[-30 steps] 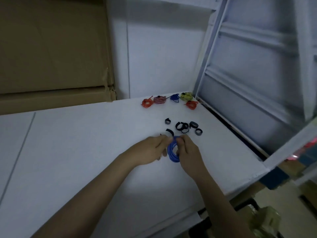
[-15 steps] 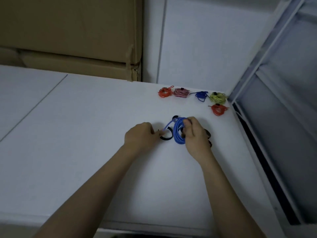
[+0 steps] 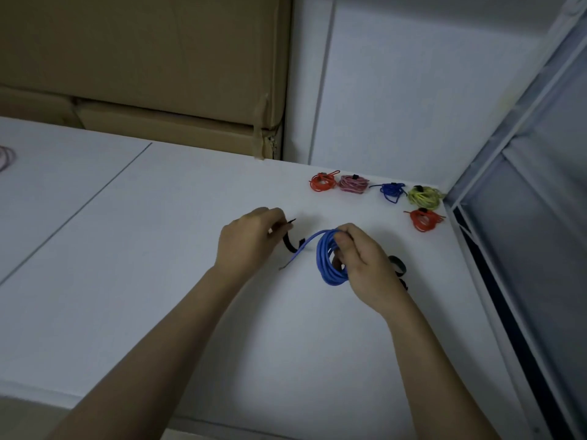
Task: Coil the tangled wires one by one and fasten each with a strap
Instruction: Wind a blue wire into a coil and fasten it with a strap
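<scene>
Since half a second ago, our left hand (image 3: 251,239) has drawn the black strap (image 3: 287,241) further to the left, away from the blue wire coil (image 3: 328,260), and the strap is now more stretched out. In the head view, near the middle of the frame, our left hand pinches one end of this strap with curled fingers; the strap curves down toward the free end of the wire. Our right hand (image 3: 362,265), just to the right of it, grips the blue wire coil, with the thumb on the front of the loops and the fingers behind. The coil is held a little above the white table (image 3: 158,281). Behind the right hand, some loose black straps (image 3: 398,265) lie on the table. In the upper right, five finished coils lie near the corner: orange (image 3: 322,181), pink (image 3: 353,184), dark blue (image 3: 391,190), yellow (image 3: 424,195) and a second orange one (image 3: 425,219). Cardboard boxes (image 3: 143,58) fill the upper left.
</scene>
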A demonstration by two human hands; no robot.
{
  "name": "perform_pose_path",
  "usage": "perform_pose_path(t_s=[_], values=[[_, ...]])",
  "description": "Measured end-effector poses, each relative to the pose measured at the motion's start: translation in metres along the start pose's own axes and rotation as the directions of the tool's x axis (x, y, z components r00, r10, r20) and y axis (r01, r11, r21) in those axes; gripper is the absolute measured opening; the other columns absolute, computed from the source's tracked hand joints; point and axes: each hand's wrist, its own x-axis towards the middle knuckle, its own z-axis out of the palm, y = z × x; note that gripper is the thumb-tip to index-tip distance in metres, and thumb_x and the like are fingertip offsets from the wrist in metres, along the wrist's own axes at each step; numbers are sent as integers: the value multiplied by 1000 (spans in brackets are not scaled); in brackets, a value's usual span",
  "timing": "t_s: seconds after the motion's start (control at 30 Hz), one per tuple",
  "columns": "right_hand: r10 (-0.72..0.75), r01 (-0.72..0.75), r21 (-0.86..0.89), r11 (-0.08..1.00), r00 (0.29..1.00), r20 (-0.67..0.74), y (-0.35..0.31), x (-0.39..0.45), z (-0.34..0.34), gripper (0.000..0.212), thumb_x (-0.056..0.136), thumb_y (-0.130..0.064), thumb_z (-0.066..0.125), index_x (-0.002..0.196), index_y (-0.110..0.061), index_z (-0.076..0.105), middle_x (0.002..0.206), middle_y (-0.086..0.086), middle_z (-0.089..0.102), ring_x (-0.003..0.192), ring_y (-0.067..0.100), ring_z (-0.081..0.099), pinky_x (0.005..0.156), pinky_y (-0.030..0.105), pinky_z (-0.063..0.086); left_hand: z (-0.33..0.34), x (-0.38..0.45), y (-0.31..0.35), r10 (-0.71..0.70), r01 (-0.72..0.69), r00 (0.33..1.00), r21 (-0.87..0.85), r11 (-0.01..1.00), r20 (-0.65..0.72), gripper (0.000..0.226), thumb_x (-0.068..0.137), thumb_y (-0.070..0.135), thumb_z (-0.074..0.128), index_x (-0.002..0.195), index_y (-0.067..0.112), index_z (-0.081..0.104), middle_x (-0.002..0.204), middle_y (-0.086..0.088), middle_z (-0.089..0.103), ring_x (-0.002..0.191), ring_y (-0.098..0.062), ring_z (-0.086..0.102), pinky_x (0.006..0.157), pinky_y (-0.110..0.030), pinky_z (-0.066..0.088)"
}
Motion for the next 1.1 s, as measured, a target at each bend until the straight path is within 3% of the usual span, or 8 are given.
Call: perform_pose_path(t_s=[0.17,0.3,0.43,0.57,0.67,0.8,0.97,1.1], values=[[-13,26,-118,993,993,114,-8,6,16,22,102,-26,37,88,-18,52,65,4,49,58,11,43,58,32,38,-1,1,-3,167,-167,986,-87,982,-6,18,92,34,61,89,18,69,80,4,69,72,-19,64,56,-29,44],[-17,38,-180,983,993,115,-2,12,32,27,101,-28,38,96,-7,54,67,5,53,60,15,47,60,33,39,3,-7,-6,115,-52,981,-361,931,155,15,94,32,58,92,18,64,73,8,68,73,-18,67,65,-33,50],[42,-18,-168,986,989,141,5,13,40,24,101,-32,39,91,-16,55,65,-5,53,63,15,52,62,35,43,1,-12,-7,-14,229,952,-683,694,305,19,95,33,56,86,16,53,70,-10,70,68,-28,68,72,-47,57],[56,-35,-150,988,989,135,6,14,43,22,101,-29,40,90,-17,54,65,-9,53,60,6,53,61,25,41,-1,-10,-3,-121,347,932,-749,564,341,19,96,26,54,87,11,51,68,-13,69,61,-28,64,62,-39,56],[72,-56,-155,986,993,99,8,15,44,25,101,-30,39,96,-13,55,68,-9,56,64,10,57,64,31,45,-4,-9,0,-148,377,925,-789,485,350,16,98,20,52,89,7,50,62,-6,66,53,-15,63,51,-21,50],[59,-49,-154,987,997,59,10,17,46,20,101,-30,39,94,-19,54,69,-11,57,62,3,57,64,29,46,-4,-9,-1,-147,398,917,-827,397,371,16,97,17,52,94,2,51,60,-2,66,51,-12,63,50,-17,49],[46,-48,-198,979,999,-16,15,19,50,18,101,-31,38,90,-23,50,72,-9,58,64,3,58,65,34,47,-3,-10,-5,-86,452,890,-840,299,449,9,94,16,55,95,8,58,82,-12,73,78,-22,72,67,-20,54],[47,-66,-213,975,995,-93,16,19,53,20,101,-30,36,89,-20,49,66,-9,52,60,1,51,51,18,36,-2,-13,-7,10,450,877,-829,332,480,25,87,10,65,112,9,62,98,-11,73,91,-22,71,82,-25,56]])
